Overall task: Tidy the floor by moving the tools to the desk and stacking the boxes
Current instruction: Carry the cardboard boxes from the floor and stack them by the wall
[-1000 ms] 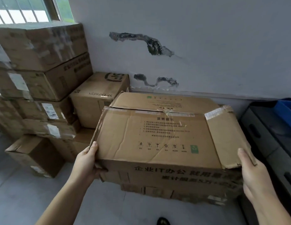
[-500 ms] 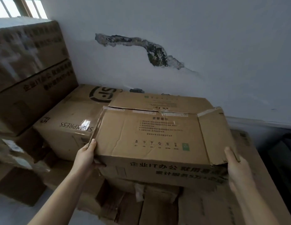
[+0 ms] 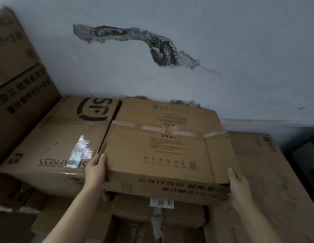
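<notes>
I see my left hand (image 3: 95,170) and right hand (image 3: 239,185) each clamped on an end of a worn cardboard box (image 3: 163,151), just right of the SF Express box (image 3: 56,142), against the wall (image 3: 223,50).

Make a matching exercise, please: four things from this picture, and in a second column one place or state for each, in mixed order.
1. held box
2. SF Express box
3. left hand
4. right hand

A. grips the box's right front corner
B. lies left of the carried one
C. grips the box's left front corner
D. carried, top flap torn at right

Pairs: 1-D, 2-B, 3-C, 4-A
</notes>
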Motion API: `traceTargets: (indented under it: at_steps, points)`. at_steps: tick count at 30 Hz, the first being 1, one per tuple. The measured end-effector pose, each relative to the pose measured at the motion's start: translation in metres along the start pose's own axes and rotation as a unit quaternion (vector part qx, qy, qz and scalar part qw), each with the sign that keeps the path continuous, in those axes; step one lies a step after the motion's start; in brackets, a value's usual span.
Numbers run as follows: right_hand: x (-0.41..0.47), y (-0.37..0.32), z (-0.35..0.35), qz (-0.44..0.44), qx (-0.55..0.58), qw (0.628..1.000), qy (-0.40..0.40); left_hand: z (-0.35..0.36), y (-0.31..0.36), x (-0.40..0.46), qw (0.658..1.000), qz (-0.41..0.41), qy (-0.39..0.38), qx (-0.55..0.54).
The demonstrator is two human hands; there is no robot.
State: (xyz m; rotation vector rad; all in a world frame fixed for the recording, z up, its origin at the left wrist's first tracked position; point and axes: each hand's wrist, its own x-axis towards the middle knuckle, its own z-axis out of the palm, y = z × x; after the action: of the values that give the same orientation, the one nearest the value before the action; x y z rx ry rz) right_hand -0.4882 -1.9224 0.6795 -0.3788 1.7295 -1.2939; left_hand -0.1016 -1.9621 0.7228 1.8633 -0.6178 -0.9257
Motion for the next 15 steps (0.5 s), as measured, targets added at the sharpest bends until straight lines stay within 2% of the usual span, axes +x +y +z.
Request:
traceTargets:
  at_steps: [4, 9, 12, 15]
  points:
    - [-0.01, 0.025, 0.003, 0.064, -0.035, 0.997, 0.008, 0.003, -0.026, -0.005, 0.99, 0.01, 0.0, 0.14]
    - [-0.003, 0.015, 0.009, 0.025, -0.072, 0.997, -0.022, 0.003, -0.043, -0.019, 0.963, 0.076, -0.026, 0.258]
    - [-0.007, 0.015, 0.012, 0.021, -0.122, 0.992, -0.015, 0.005, -0.043, -0.032, 0.954, 0.119, -0.029, 0.273]
    - [-0.015, 0.013, 0.01, -0.012, -0.166, 0.986, -0.005, -0.002, -0.035, -0.044, 0.959, 0.113, -0.065, 0.252]
